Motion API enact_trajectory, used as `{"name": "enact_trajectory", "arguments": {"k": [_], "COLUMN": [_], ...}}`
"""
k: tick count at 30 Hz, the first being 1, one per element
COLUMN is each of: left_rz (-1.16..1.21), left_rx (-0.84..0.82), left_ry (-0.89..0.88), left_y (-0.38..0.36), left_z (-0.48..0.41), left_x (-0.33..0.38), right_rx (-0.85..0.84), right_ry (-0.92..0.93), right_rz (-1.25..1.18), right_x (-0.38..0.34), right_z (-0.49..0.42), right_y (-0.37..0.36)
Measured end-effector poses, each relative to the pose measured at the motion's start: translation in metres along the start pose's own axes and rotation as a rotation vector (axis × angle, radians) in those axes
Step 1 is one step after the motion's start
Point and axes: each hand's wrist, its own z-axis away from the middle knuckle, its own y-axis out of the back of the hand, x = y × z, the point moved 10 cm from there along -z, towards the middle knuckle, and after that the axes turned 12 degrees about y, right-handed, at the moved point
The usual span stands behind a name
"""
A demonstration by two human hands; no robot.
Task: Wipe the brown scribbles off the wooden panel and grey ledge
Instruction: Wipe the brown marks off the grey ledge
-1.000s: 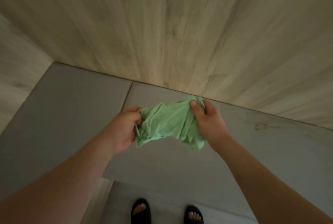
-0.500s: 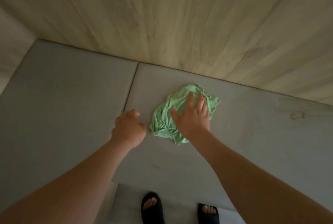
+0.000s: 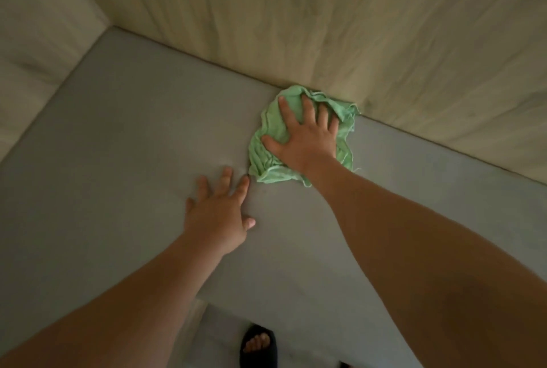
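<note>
A crumpled green cloth (image 3: pixel 268 160) lies on the grey ledge (image 3: pixel 133 136), pushed up against the foot of the pale wooden panel (image 3: pixel 325 21). My right hand (image 3: pixel 305 136) presses flat on the cloth with fingers spread. My left hand (image 3: pixel 219 210) rests flat on the bare ledge just left of and nearer than the cloth, fingers apart, holding nothing. No brown scribble is clear in this blurred view.
A second wooden wall (image 3: pixel 35 50) closes the ledge on the left, forming a corner. The ledge's front edge runs below my arms. A foot in a black sandal (image 3: pixel 259 347) stands on the floor beneath.
My left hand let go of the cloth and opened flat on the ledge. My right hand pressed the cloth down and slid it back to the panel's foot.
</note>
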Motion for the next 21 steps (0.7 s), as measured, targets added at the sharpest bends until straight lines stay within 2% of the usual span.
{"name": "enact_trajectory", "arguments": {"k": [3, 5, 7, 11, 14, 15, 17, 19, 21], "left_rz": [0.144, 0.344, 0.439, 0.449, 0.449, 0.436, 0.427, 0.442, 0.464], "left_rx": [0.097, 0.320, 0.497, 0.529, 0.568, 0.579, 0.562, 0.520, 0.482], "left_ry": [-0.008, 0.050, 0.119, 0.207, 0.145, 0.101, 0.027, -0.026, -0.035], "left_y": [0.029, 0.059, 0.070, 0.036, 0.016, 0.012, 0.008, 0.007, 0.005], "left_z": [0.006, 0.016, 0.027, 0.047, 0.062, 0.066, 0.069, 0.075, 0.077], "left_x": [-0.009, -0.031, -0.057, -0.077, -0.060, -0.047, -0.023, -0.003, 0.005], "right_rx": [-0.006, -0.023, -0.021, -0.061, -0.135, -0.101, 0.049, 0.022, 0.009], "right_ry": [0.031, 0.105, 0.184, 0.469, 0.678, 0.651, 0.401, 0.024, -0.207], "right_rz": [-0.018, -0.027, -0.025, -0.026, 0.022, 0.059, 0.093, 0.088, 0.022], "right_x": [-0.011, -0.035, -0.070, -0.134, -0.113, -0.082, 0.005, 0.094, 0.123], "right_z": [0.012, 0.038, 0.073, 0.169, 0.205, 0.197, 0.159, 0.138, 0.138], "right_y": [-0.006, -0.024, -0.043, -0.087, -0.097, -0.089, -0.058, -0.033, -0.027]}}
